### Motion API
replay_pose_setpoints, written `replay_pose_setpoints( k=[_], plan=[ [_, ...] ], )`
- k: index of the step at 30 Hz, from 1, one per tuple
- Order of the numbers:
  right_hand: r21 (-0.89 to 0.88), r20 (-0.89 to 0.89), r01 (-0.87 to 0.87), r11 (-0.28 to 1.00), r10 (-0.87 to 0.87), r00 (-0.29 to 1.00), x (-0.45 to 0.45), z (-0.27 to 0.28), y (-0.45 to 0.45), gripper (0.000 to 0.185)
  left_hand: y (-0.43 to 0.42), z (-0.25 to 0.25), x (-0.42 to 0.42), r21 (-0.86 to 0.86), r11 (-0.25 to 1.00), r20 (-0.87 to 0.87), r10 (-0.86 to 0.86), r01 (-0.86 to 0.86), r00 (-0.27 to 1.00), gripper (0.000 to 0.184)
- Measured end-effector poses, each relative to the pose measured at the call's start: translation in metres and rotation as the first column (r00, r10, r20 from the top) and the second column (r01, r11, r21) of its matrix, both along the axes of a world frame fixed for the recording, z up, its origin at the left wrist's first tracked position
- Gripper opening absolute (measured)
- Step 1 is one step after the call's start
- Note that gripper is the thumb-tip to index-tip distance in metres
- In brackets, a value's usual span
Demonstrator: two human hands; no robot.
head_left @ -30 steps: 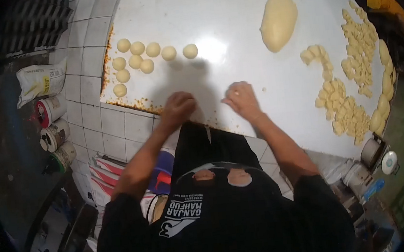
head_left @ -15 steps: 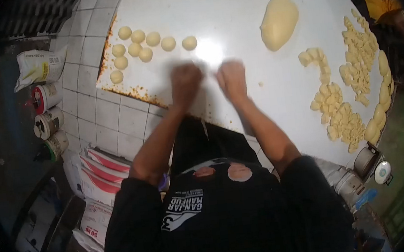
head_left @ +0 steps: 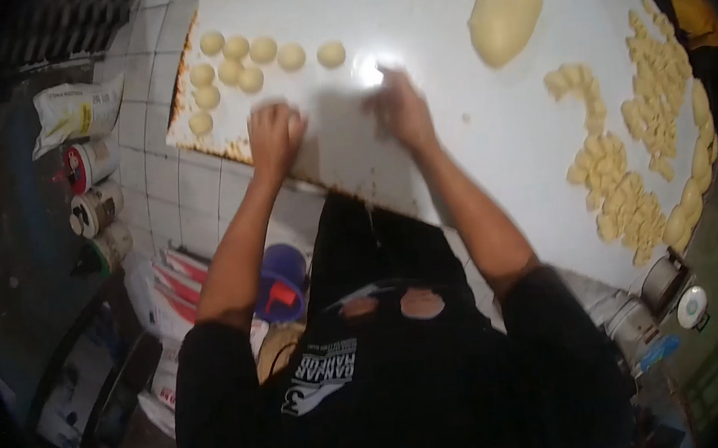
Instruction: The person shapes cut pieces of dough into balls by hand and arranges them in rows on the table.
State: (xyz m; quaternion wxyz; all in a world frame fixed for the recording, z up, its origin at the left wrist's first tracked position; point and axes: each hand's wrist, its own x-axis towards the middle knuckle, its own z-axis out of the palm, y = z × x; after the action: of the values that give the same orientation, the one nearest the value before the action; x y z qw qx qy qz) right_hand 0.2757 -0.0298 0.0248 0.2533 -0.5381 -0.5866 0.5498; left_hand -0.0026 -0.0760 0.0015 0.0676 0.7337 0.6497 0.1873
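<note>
My left hand [head_left: 276,139] rests on the white table near its rusty front edge, fingers curled down. Whatever lies under that palm is hidden. To its right, my right hand [head_left: 401,111] hovers over or touches the tabletop; motion smears its fingers, so their grip is unclear. Beyond my left hand sit several round dough balls [head_left: 263,49] in loose rows. The closest one to my right hand is a lone dough ball [head_left: 330,54]. Farther right lies a large smooth lump of dough [head_left: 505,13].
Many small cut dough pieces [head_left: 624,198] cover the table's right side, with longer dough rolls [head_left: 685,214] along the edge. A pot [head_left: 664,283] stands beyond that corner. Below the left edge are a purple bucket [head_left: 281,270], several tubs [head_left: 96,209] and a sack [head_left: 76,113].
My hands have moved apart: the left went leftward toward the dough balls, the right stayed near its spot and its fingers loosened. The view shifted slightly, uncovering the purple bucket.
</note>
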Motion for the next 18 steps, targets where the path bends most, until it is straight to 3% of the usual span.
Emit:
replay_pose_setpoints(
  k=[1,2,3,4,5,6,7,8,9,11,12,13,15,17,18],
  plan=[
    [-0.245,-0.072,0.034,0.969,-0.053,0.996,-0.004,0.011,0.004,0.048,0.009,0.007,0.023,0.030,0.999,0.091,0.040,-0.043,0.995,0.026],
    [-0.261,-0.200,0.062,0.963,-0.117,0.973,-0.002,0.016,-0.002,0.054,0.014,0.014,0.040,0.065,0.994,0.181,0.071,-0.084,0.981,0.026],
    [-0.259,-0.324,0.094,0.961,-0.178,0.929,0.000,0.023,0.001,0.059,-0.008,0.004,0.046,0.052,0.999,0.182,0.002,-0.012,0.983,0.027],
    [-0.225,-0.336,0.103,0.969,-0.176,0.925,0.005,0.019,-0.006,0.059,-0.031,-0.009,0.050,0.065,0.996,0.183,-0.064,0.053,0.981,0.028],
    [-0.304,-0.483,0.182,0.935,-0.316,0.817,0.014,0.004,-0.037,0.056,-0.044,-0.004,0.034,-0.074,0.984,0.297,-0.131,0.160,0.946,0.030],
    [-0.408,-0.593,0.230,0.883,-0.448,0.669,0.019,-0.006,-0.055,0.054,-0.034,-0.005,0.011,-0.064,0.985,0.294,-0.133,0.159,0.946,0.030],
    [-0.296,-0.578,0.183,0.938,-0.328,0.747,0.010,0.007,-0.043,0.058,-0.028,-0.008,-0.013,-0.020,0.991,0.194,-0.123,0.129,0.973,0.027],
    [-0.332,-0.559,0.205,0.921,-0.367,0.743,0.001,0.014,-0.032,0.058,-0.030,-0.013,-0.021,0.002,0.993,0.102,-0.116,0.116,0.988,0.025],
    [-0.095,-0.447,0.096,0.991,-0.129,0.885,-0.009,0.014,-0.011,0.057,-0.001,0.014,-0.004,0.032,0.996,0.046,-0.083,0.081,0.995,0.021],
    [0.108,-0.263,-0.057,0.993,0.084,0.961,-0.010,0.008,-0.022,0.057,0.016,0.012,0.026,0.001,1.000,0.105,-0.012,0.012,0.994,0.025],
    [-0.093,-0.335,-0.005,0.996,-0.026,0.942,-0.009,0.011,-0.039,0.057,0.014,0.014,0.040,-0.010,1.000,0.167,0.011,-0.009,0.986,0.025],
    [-0.262,-0.386,0.027,0.965,-0.131,0.913,-0.008,0.016,-0.045,0.058,-0.009,0.001,0.041,-0.044,0.996,0.110,-0.072,0.078,0.991,0.026],
    [-0.107,-0.285,0.053,0.993,-0.082,0.955,0.025,0.008,-0.094,0.061,-0.044,0.014,0.028,-0.027,0.980,0.227,-0.187,0.198,0.956,0.025],
    [0.140,0.045,0.050,0.989,-0.057,0.997,0.052,0.006,-0.133,0.062,-0.038,0.021,-0.002,0.013,0.979,0.271,-0.198,0.202,0.942,0.025],
    [0.084,0.051,0.106,0.991,-0.110,0.993,0.055,0.023,-0.134,0.058,-0.027,0.021,-0.012,0.006,0.986,0.178,-0.163,0.165,0.970,0.024]
  ],
)
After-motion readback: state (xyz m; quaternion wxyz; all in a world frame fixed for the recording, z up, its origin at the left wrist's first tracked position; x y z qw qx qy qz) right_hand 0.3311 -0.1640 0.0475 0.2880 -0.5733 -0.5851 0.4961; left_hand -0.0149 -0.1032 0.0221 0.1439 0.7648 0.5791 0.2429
